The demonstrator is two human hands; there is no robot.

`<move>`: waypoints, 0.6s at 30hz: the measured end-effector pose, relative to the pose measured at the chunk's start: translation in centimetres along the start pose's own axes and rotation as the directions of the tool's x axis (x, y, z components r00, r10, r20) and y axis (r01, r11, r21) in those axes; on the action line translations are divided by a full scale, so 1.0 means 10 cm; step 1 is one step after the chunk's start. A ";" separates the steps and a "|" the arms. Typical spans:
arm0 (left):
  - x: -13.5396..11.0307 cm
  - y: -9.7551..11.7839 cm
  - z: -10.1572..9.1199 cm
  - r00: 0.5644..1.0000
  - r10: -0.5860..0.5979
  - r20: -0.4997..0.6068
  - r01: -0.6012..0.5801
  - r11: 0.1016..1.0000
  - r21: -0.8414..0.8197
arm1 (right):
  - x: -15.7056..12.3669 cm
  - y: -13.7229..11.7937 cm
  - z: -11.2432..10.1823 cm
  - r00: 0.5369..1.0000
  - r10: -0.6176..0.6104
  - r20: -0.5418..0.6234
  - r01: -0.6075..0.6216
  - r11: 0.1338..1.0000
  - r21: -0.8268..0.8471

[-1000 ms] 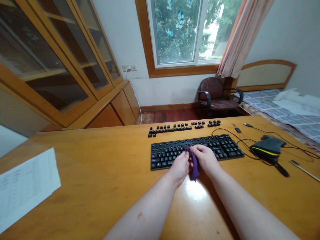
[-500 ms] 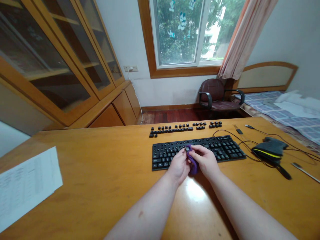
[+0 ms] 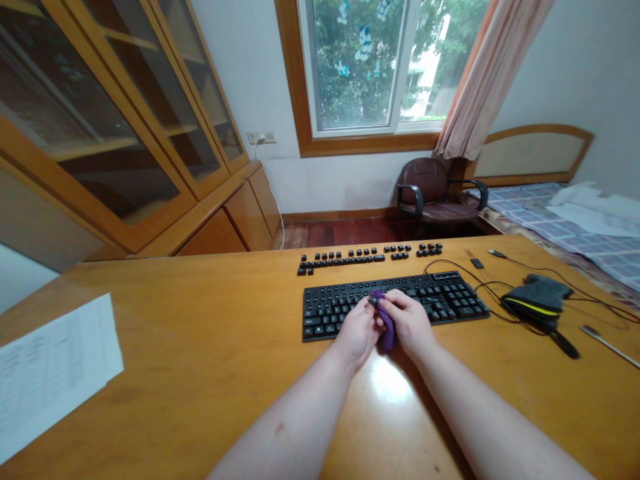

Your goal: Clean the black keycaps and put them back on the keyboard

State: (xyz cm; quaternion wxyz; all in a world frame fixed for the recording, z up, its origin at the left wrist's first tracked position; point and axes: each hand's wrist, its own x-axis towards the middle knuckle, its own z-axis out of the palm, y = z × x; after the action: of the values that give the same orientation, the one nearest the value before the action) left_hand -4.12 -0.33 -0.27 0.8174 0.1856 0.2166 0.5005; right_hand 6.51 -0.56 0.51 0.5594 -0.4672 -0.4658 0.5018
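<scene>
Just in front of the black keyboard (image 3: 325, 310), my two hands meet. My left hand (image 3: 357, 333) pinches a small dark keycap (image 3: 373, 301), mostly covered by fingers and cloth. In my right hand (image 3: 407, 321) is a purple cloth (image 3: 387, 333), pressed against the keycap and hanging down between the hands. The keyboard lies on the desk behind my hands, which hide part of its middle. Beyond it, loose black keycaps (image 3: 345, 261) are laid out in rows near the desk's far edge.
On the right lie a grey cloth pouch (image 3: 537, 297) with a yellow stripe, a black cable (image 3: 490, 285), a small black piece (image 3: 477, 263) and a thin white stick (image 3: 607, 343). Printed paper sheets (image 3: 60, 373) lie at the left of the wooden desk (image 3: 210, 347). A chair (image 3: 430, 187) stands beyond.
The purple cloth has shifted over the keycap, which now shows less. Both hands stay in nearly the same place, with the fingers slightly moved.
</scene>
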 end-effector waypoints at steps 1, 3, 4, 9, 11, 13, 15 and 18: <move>0.00 0.00 0.00 1.000 0.002 -0.001 -0.002 1.000 0.005 | 0.00 0.00 0.00 1.000 0.002 0.008 -0.002 1.000 0.007; 0.00 0.00 0.00 1.000 0.011 -0.004 -0.011 1.000 0.016 | 0.00 0.02 0.00 1.000 -0.018 0.015 0.018 1.000 -0.008; 0.00 0.00 0.00 1.000 0.015 -0.002 -0.015 1.000 0.019 | 0.00 0.02 0.00 0.999 -0.030 0.014 0.030 0.999 -0.025; -0.01 0.00 -0.01 1.000 0.010 -0.003 -0.010 1.000 0.021 | 0.01 0.03 -0.01 0.998 -0.053 -0.040 0.051 0.997 -0.051; 0.00 -0.01 -0.01 1.000 0.011 -0.008 -0.011 1.000 0.020 | 0.01 0.03 -0.01 0.997 -0.056 -0.046 0.053 0.997 -0.056; 0.01 -0.01 -0.02 1.000 0.021 -0.010 -0.021 1.000 0.013 | 0.02 0.03 -0.01 0.994 -0.100 -0.046 0.095 0.990 -0.104; 0.01 -0.02 -0.03 1.000 0.022 0.005 -0.022 1.000 0.003 | 0.03 0.04 -0.02 0.987 -0.154 -0.052 0.144 0.976 -0.163; 0.01 -0.01 -0.04 0.999 0.002 0.045 -0.002 1.000 -0.003 | 0.03 0.04 -0.03 0.983 -0.173 -0.067 0.157 0.966 -0.204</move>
State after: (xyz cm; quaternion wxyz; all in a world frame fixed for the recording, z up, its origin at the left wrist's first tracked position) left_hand -4.17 -0.30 -0.66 0.8220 0.1958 0.1970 0.4973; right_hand 6.76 -0.26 0.08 0.5691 -0.5009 -0.5267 0.3845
